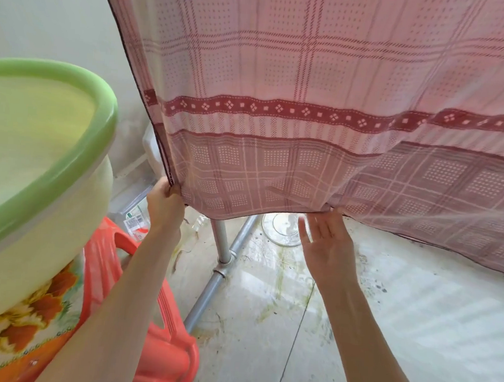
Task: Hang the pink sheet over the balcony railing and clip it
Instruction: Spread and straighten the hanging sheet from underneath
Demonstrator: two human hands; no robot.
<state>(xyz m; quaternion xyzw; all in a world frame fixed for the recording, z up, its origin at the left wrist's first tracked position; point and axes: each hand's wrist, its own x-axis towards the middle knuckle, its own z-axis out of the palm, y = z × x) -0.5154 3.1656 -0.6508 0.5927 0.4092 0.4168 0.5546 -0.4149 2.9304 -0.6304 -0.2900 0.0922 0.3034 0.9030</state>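
Observation:
The pink checked sheet (311, 90) hangs down across the upper part of the view, with a dark red patterned band across it and its lower hem close to the floor. My left hand (165, 202) pinches the sheet's lower left corner. My right hand (327, 244) is open, palm up and fingers spread, just under the hem to the right, fingertips touching the edge. The railing and any clips are hidden above the view.
A green basin (53, 153) sits on an orange plastic stool (162, 348) at the left. Grey metal pipes (223, 242) stand and slant on the stained floor behind the hem. A clear glass bowl (281, 228) lies on the floor beyond them. A white wall is at the far left.

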